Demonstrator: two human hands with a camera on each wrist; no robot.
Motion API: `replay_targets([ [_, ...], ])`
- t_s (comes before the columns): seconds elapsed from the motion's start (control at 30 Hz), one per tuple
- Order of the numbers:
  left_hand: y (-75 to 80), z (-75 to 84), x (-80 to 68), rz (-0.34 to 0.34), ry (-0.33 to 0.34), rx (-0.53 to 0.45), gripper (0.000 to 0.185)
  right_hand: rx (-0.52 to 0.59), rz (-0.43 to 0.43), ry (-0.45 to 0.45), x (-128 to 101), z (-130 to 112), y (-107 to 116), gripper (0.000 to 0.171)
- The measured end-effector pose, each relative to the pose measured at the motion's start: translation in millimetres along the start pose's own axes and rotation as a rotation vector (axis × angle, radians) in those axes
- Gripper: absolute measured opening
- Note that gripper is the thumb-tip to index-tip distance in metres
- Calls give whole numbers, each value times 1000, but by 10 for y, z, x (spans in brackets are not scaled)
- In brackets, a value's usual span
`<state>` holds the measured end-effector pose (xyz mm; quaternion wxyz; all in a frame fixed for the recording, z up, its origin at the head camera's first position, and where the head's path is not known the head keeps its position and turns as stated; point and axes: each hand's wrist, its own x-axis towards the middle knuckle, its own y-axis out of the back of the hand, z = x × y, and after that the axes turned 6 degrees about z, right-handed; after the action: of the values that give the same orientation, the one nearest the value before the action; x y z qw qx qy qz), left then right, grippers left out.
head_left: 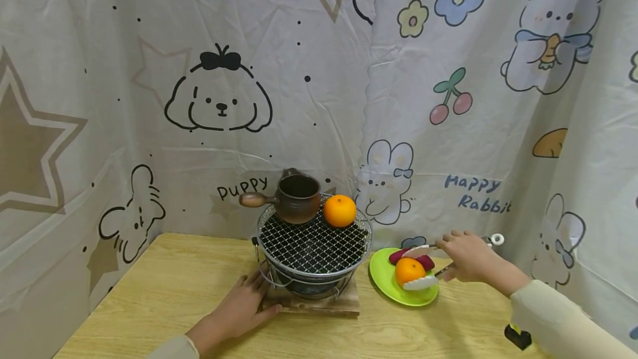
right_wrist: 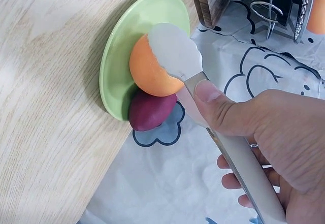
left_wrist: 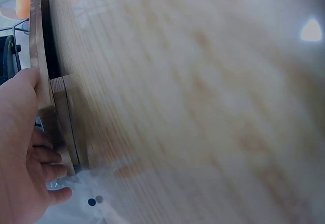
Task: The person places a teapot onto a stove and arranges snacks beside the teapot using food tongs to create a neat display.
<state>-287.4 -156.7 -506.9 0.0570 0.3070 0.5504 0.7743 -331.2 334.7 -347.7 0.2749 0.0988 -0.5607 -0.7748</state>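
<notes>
Our right hand grips tongs – tips around the orange at 4 o'clock | left hand flat, steadying the board | squeeze evenly.

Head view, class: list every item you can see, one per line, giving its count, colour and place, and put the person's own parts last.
table: one, light wood, bottom.
wooden board: one, brown, under the grill.
grill: one, black mesh with metal rim, table centre.
pot: one, dark brown with side handle, on mesh, rear left.
oranges: two, orange; one on mesh, one on plate.
plate: one, green, right of grill.
purple food: one, behind plate's orange.
tongs: one, white-tipped, around plate's orange.
left hand: flat against board.
right hand: grips tongs.
</notes>
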Motion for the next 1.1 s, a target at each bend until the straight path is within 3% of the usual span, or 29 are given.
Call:
replay_targets([
  [0.33, -8, 1, -1, 28, -15, 28, 82, -2, 30, 13, -1, 16, 25, 61],
  [1.1, -9, -6, -5, 22, -8, 15, 82, 46, 76, -46, 70, 22, 164, 65],
])
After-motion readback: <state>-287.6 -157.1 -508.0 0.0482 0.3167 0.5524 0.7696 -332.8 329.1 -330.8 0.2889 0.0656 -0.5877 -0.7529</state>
